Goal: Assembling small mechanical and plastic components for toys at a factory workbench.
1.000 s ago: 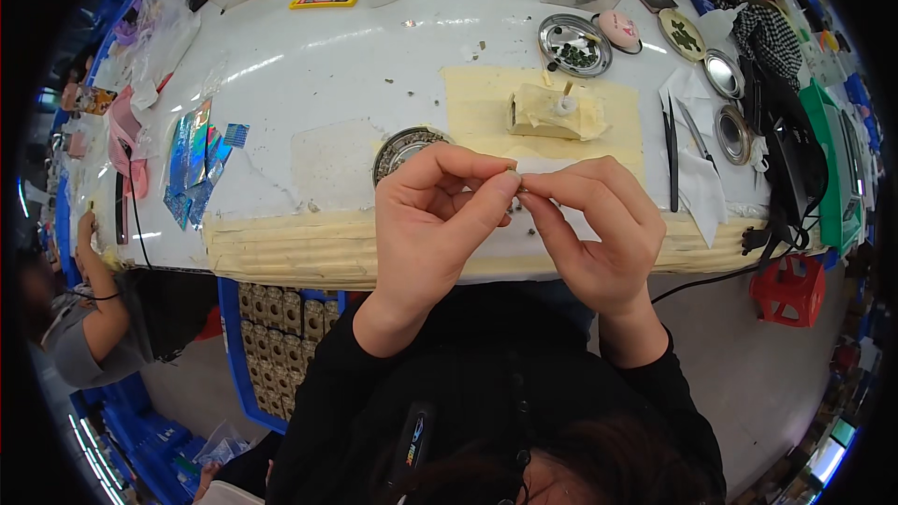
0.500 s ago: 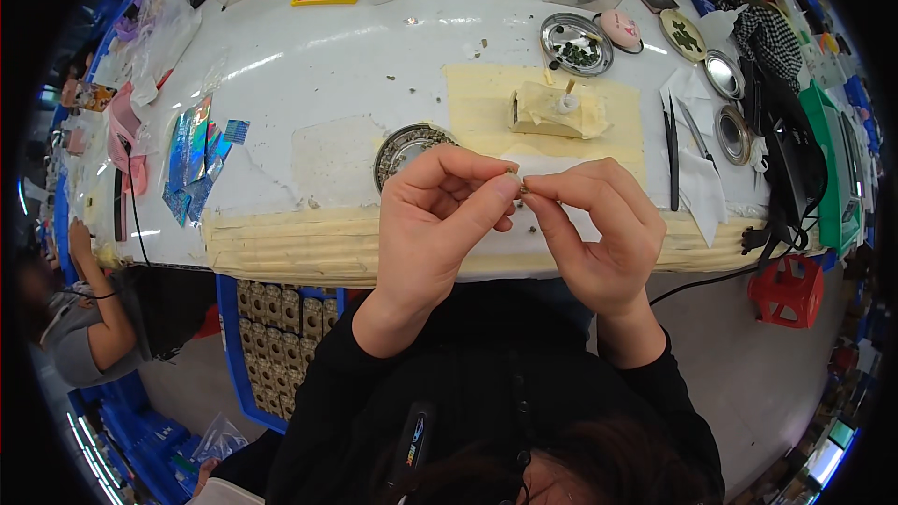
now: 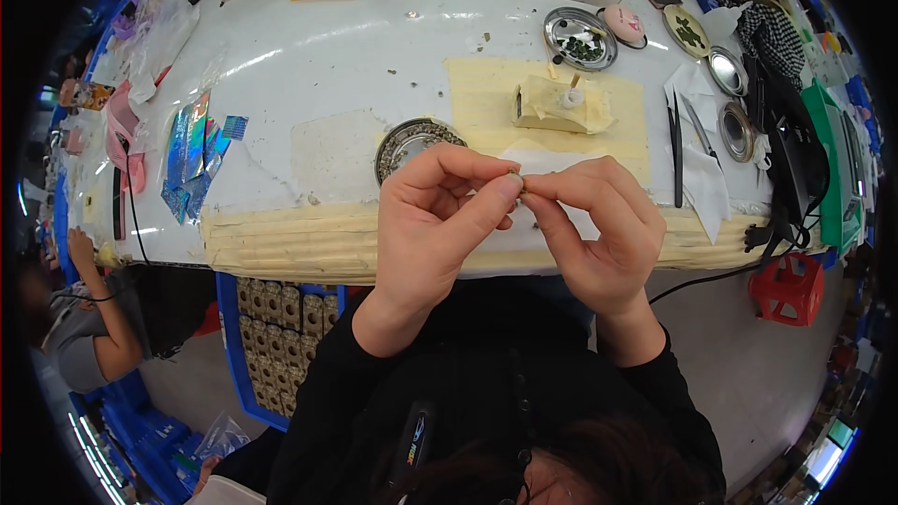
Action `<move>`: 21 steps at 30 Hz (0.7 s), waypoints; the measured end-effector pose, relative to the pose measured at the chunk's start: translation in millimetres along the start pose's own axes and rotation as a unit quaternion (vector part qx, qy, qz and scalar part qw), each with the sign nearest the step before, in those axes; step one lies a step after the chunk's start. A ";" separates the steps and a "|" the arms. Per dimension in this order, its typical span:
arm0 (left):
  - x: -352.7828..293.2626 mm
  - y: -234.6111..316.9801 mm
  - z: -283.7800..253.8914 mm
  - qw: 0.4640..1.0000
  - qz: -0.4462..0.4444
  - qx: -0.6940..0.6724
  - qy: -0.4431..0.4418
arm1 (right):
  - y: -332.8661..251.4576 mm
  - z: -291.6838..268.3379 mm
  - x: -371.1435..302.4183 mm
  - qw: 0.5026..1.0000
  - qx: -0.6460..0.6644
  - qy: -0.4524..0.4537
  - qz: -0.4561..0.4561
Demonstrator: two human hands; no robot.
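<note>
Thumb and forefinger of my left hand [image 3: 435,210] are pinched together over the near part of the table. My right hand [image 3: 599,224] pinches at the same spot, its fingertips meeting the left ones. Between them is a tiny greenish-brown piece [image 3: 517,173], too small and too covered to name. Just behind my left hand stands a round metal dish [image 3: 383,157] with many small grains or parts in it. Beyond my right hand sits a tape-wrapped block [image 3: 538,117] with a small white piece and a short stick on top.
Tweezers [image 3: 675,159] and a slim pointed tool [image 3: 700,126] lie on white tissue at right. A metal plate [image 3: 552,33] with dark green bits is farther back. Iridescent film [image 3: 192,154] lies at left. Below the table edge is a blue crate [image 3: 229,346] of metal blocks. A co-worker's arm [image 3: 112,318] shows at far left.
Both hands stay pinched together at nearly the same place, with only slight finger movement. The table view has shifted a little.
</note>
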State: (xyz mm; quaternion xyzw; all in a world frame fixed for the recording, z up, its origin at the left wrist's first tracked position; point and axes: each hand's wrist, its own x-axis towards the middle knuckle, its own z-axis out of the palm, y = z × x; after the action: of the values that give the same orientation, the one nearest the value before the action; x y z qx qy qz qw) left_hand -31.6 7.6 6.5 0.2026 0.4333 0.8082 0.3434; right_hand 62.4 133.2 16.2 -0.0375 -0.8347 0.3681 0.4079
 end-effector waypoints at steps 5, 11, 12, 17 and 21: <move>-0.2 0.7 -0.8 1.000 -0.011 0.001 0.008 | -0.6 1.0 -0.9 1.000 0.008 -0.002 0.006; -0.2 -0.8 -3.3 1.000 -0.015 -0.007 -0.004 | 0.1 1.2 -1.8 1.000 0.019 -0.002 0.009; -0.1 -0.6 -2.6 1.000 -0.015 -0.007 -0.001 | 0.3 1.3 -2.0 1.000 0.019 -0.001 0.008; -0.9 -1.5 -0.8 1.000 -0.008 -0.007 0.008 | 0.1 1.6 -2.7 0.999 0.034 -0.002 0.022; -1.4 -2.1 1.0 1.000 -0.001 -0.001 0.008 | 1.6 -0.2 -4.7 0.998 0.050 -0.005 0.040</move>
State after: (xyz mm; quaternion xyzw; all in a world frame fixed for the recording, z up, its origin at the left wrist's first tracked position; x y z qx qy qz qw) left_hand -29.3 7.9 5.2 0.1953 0.4359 0.8098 0.3407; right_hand 65.2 132.7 12.1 -0.0487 -0.8152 0.4255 0.3899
